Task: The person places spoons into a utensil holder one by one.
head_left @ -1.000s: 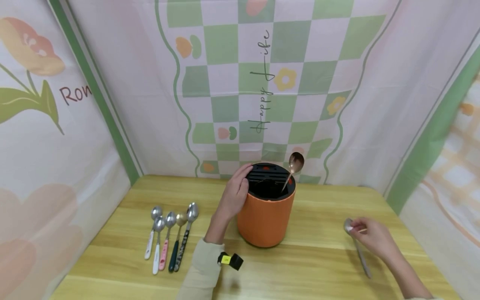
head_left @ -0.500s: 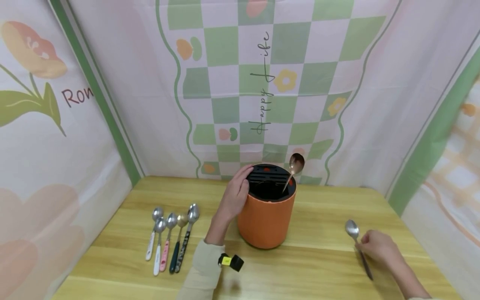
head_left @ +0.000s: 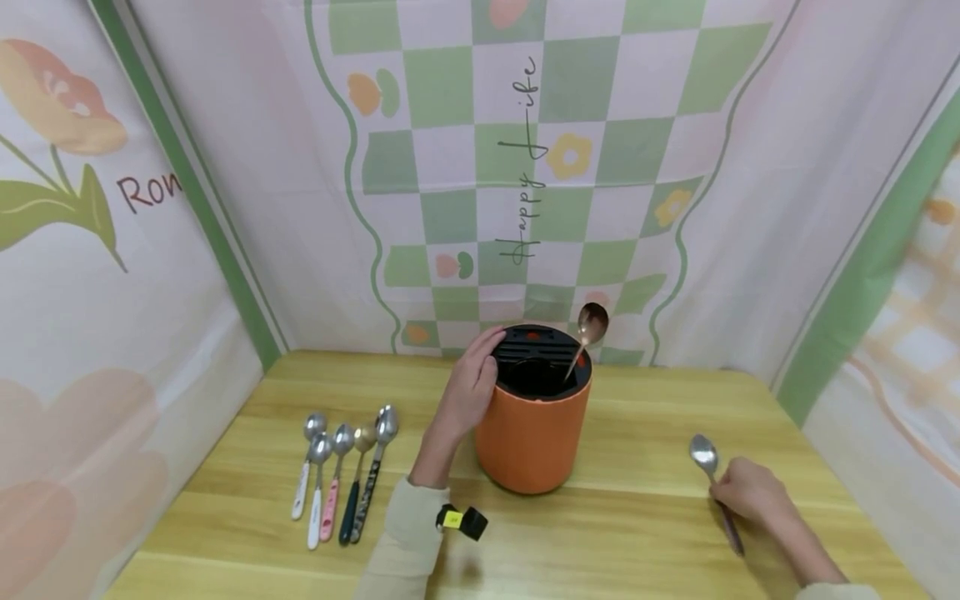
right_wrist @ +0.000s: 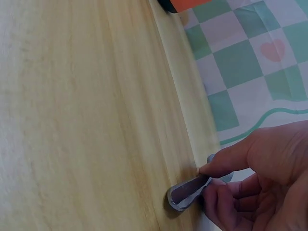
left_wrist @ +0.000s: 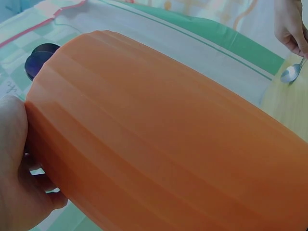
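My left hand [head_left: 471, 383] holds the left side of an orange utensil holder [head_left: 531, 446] near its black-lidded top. Fingers bent against its wall show in the left wrist view. A copper-coloured spoon [head_left: 592, 323] stands in the holder's opening, bowl up and leaning right. At the right of the table, my right hand [head_left: 753, 493] pinches the handle of a silver spoon [head_left: 703, 452] between thumb and fingers. The handle's rounded end [right_wrist: 182, 196] lies close over the wood in the right wrist view, pointing towards the near edge, with the bowl pointing away.
Several spoons [head_left: 330, 492] with white, pink, dark green and black patterned handles lie in a loose row on the left of the wooden table [head_left: 622, 533]. A green checked cloth [head_left: 510, 167] hangs behind, with more printed cloth at both sides.
My right hand has moved from over the silver spoon's bowl down to its handle, which it now pinches. My left hand and the holder have stayed in place.
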Demonstrator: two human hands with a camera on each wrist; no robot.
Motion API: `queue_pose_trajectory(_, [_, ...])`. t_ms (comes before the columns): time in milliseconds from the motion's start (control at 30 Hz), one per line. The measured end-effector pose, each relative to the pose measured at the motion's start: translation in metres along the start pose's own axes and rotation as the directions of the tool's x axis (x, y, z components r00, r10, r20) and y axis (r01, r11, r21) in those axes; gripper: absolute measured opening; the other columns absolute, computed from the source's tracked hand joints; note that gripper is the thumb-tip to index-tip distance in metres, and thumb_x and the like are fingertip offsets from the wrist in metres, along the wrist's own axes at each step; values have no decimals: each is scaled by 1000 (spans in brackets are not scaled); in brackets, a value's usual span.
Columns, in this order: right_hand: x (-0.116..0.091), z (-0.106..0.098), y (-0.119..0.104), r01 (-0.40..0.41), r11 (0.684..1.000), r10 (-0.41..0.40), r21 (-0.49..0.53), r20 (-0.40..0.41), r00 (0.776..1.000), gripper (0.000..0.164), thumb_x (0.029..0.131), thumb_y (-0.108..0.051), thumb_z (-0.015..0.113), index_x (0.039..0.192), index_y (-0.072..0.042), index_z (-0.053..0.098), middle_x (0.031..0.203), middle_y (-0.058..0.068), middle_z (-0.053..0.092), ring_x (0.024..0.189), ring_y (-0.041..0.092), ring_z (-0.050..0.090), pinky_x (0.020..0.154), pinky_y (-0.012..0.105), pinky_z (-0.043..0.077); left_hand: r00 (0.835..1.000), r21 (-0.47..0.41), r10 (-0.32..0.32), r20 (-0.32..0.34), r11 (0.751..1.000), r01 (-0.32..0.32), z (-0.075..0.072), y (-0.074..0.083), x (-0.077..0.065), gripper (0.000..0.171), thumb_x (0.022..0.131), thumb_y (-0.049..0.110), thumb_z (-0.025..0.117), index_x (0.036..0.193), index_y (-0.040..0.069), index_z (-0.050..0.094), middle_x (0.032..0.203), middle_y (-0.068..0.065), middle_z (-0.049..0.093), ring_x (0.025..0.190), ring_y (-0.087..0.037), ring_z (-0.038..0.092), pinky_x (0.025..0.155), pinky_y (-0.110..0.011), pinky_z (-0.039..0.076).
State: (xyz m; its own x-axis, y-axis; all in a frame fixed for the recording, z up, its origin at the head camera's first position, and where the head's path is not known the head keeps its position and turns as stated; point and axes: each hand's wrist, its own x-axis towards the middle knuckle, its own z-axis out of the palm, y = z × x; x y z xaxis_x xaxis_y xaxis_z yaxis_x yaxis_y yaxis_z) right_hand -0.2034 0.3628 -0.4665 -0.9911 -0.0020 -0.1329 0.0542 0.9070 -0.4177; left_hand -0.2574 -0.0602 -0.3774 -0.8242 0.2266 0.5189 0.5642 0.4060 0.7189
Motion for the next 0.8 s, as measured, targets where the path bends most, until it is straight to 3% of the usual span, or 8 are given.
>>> queue_pose_trajectory(333, [-2, 1, 2, 3, 998, -5, 70, 25, 1000, 30, 87, -17, 62, 59, -11, 54, 54, -3, 51, 53, 13, 45, 49, 23, 36, 1000, 3, -7, 3, 1000, 7, 1, -1, 0, 48, 104, 17, 30, 148, 5, 46, 158, -7, 40, 147, -23, 36, 120, -44, 33])
queue_pose_trajectory(600, [-8, -9, -11, 90, 994, -85, 60, -87, 993, 21, 89, -16, 59, 70, -8, 60, 62, -1, 50, 57, 13, 44, 50, 24, 36, 1000, 3, -13, -4, 1000, 13, 0, 1, -1, 48, 106, 18, 30, 149, 5, 45, 158, -6, 40, 148, -23, 35, 120, -45, 33])
queue_pose_trajectory(800, [-13, -15, -24, 111, 991, -102, 69, -118, 988, 22, 94, -15, 58, 75, -6, 61, 66, 0, 56, 58, 11, 45, 51, 23, 38, 1000, 5, 2, -2, 1000, -2, 1, 0, -1, 48, 106, 19, 30, 148, 4, 46, 158, -7, 40, 147, -24, 36, 120, -46, 33])
